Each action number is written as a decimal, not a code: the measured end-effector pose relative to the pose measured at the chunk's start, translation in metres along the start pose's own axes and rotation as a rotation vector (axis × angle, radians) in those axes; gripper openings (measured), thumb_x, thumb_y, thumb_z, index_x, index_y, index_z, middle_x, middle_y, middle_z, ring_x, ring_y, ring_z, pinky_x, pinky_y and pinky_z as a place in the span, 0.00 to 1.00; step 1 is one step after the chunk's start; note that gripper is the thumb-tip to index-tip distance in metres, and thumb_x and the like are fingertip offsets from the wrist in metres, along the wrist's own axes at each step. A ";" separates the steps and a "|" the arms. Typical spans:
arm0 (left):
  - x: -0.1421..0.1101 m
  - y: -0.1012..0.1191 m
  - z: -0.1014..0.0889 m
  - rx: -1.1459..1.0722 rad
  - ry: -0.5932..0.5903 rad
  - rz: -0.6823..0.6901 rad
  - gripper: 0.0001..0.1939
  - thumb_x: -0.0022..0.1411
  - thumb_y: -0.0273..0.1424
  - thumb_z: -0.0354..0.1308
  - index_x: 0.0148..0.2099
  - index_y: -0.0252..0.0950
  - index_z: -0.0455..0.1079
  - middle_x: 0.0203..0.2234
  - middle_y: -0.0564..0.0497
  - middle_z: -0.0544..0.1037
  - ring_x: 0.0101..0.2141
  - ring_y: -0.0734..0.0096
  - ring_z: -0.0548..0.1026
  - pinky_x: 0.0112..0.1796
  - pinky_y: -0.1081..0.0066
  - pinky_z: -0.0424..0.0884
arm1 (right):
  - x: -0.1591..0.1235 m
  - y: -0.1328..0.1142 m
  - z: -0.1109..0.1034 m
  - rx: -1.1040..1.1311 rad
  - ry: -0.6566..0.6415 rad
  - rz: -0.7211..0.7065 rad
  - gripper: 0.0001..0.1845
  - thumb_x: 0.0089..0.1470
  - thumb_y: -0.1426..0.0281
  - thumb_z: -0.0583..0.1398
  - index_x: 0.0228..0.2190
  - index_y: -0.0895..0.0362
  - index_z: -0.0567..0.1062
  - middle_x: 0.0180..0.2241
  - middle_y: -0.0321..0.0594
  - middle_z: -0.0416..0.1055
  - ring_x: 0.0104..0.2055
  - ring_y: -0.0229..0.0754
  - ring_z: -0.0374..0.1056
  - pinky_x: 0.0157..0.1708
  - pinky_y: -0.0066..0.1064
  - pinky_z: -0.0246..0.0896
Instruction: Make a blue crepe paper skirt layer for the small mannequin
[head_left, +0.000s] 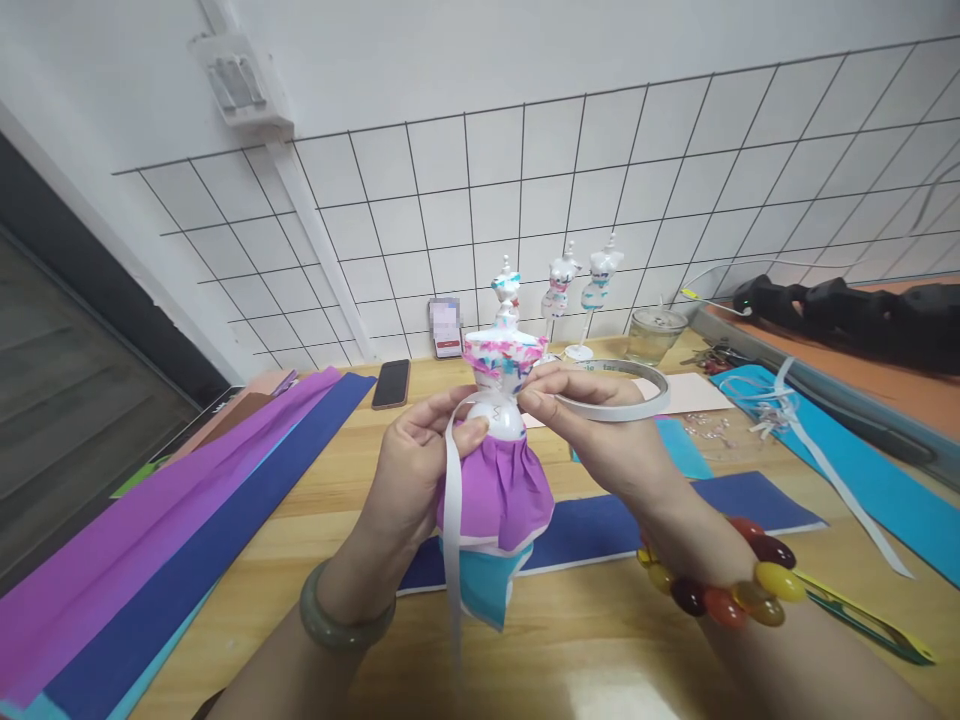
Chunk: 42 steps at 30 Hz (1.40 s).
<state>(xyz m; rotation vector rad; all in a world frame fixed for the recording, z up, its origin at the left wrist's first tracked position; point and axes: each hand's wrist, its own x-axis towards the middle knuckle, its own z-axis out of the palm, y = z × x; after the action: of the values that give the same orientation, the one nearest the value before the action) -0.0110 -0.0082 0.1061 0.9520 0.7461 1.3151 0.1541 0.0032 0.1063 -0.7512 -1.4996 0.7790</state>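
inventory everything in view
dressed form: 1, multicoloured, held
rear forms: 3, whitish, behind
roll: 1, white, centre
strip: 1, white, centre
phones: 2, dark and lit, rear
glass: 1, clear, rear
sheets: several, multicoloured, tabletop
ribbon: 1, white, right
bits: several, clear, right
tool: 1, yellow-green, right
panel: 1, orange, right
bundle: 1, black, right
cable: 1, white, right
switch: 1, white, wall
grid: 1, black, wall
table: 1, wooden, below
bangle: 1, green, left wrist
bracelet: 1, multicoloured, right wrist
left hand: 1, at form
right hand: 1, at form
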 end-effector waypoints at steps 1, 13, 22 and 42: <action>0.000 0.000 0.000 0.005 0.003 -0.002 0.15 0.44 0.26 0.68 0.38 0.37 0.76 0.29 0.53 0.80 0.28 0.74 0.76 0.33 0.75 0.71 | 0.000 0.000 0.000 0.002 -0.002 -0.005 0.07 0.49 0.68 0.64 0.22 0.55 0.76 0.30 0.37 0.73 0.35 0.39 0.69 0.38 0.33 0.65; 0.010 -0.003 -0.012 0.035 -0.127 -0.034 0.17 0.44 0.28 0.68 0.40 0.38 0.74 0.32 0.50 0.80 0.33 0.70 0.77 0.35 0.73 0.70 | 0.002 0.000 -0.005 0.008 -0.004 0.090 0.04 0.46 0.67 0.66 0.24 0.53 0.80 0.32 0.37 0.77 0.37 0.40 0.72 0.38 0.33 0.69; 0.016 -0.007 -0.018 0.077 -0.168 0.059 0.20 0.46 0.25 0.67 0.43 0.37 0.69 0.37 0.49 0.77 0.36 0.72 0.75 0.36 0.75 0.70 | 0.002 -0.001 -0.011 -0.130 -0.095 0.101 0.10 0.49 0.63 0.64 0.26 0.56 0.79 0.27 0.39 0.76 0.31 0.41 0.71 0.30 0.31 0.66; 0.017 -0.013 -0.017 -0.088 -0.162 -0.085 0.18 0.44 0.26 0.68 0.40 0.34 0.69 0.31 0.50 0.78 0.30 0.74 0.76 0.32 0.75 0.71 | 0.006 -0.001 -0.013 -0.030 -0.205 0.289 0.18 0.50 0.60 0.62 0.16 0.57 0.73 0.19 0.35 0.67 0.26 0.37 0.63 0.27 0.29 0.59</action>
<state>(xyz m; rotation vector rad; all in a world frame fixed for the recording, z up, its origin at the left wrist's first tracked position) -0.0180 0.0106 0.0885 0.9340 0.5929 1.1723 0.1666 0.0081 0.1110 -0.9471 -1.6069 1.0792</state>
